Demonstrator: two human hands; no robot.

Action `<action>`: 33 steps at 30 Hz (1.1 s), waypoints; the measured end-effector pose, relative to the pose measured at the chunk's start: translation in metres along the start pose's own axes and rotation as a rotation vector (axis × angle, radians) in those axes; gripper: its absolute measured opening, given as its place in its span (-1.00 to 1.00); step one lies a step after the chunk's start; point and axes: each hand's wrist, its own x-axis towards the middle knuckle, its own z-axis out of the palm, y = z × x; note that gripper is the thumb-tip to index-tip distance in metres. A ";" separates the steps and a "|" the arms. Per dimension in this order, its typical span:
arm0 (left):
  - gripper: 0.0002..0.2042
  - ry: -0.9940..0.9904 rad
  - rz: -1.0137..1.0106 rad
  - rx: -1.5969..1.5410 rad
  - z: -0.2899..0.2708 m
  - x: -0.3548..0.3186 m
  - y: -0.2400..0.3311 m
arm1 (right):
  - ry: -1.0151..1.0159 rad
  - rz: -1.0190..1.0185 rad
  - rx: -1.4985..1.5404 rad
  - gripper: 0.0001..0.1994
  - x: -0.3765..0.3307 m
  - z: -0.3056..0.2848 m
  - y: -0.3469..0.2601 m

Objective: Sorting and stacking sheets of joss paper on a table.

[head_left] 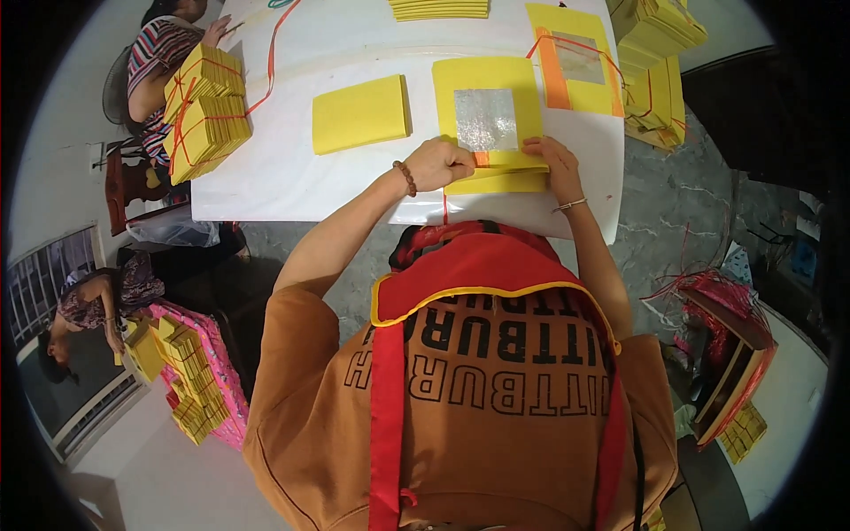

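In front of me at the table's near edge lies a sheet of yellow joss paper point(529, 97) with a silver foil square point(485, 119). Its near end is folded up into a band, and a bit of orange point(481, 159) shows at the fold. My left hand point(440, 165) is closed, its fingertips on the fold's left part beside the orange bit. At the right end of the fold my right hand point(555, 164) grips the paper edge with bent fingers. To the left lies a folded yellow paper stack point(361, 115), which neither hand touches.
Tied yellow bundles point(208, 124) stand at the white table's point(292, 190) left edge, others point(655, 102) at its right. Another foil sheet point(580, 57) lies far right, under red string. One person point(164, 62) sits far left; another point(97, 296) handles yellow bundles on a pink-covered surface point(226, 389).
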 end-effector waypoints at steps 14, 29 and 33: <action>-0.89 0.015 -0.109 -0.225 0.006 0.006 -0.009 | -0.138 -0.120 0.129 -0.37 0.000 -0.009 0.007; -0.72 0.061 0.152 -0.044 -0.003 -0.008 0.000 | -0.075 -0.110 -0.295 -0.71 -0.009 -0.010 0.013; -0.53 0.437 0.283 0.486 0.004 -0.019 -0.018 | -0.140 0.020 -0.106 -0.73 -0.005 -0.009 0.013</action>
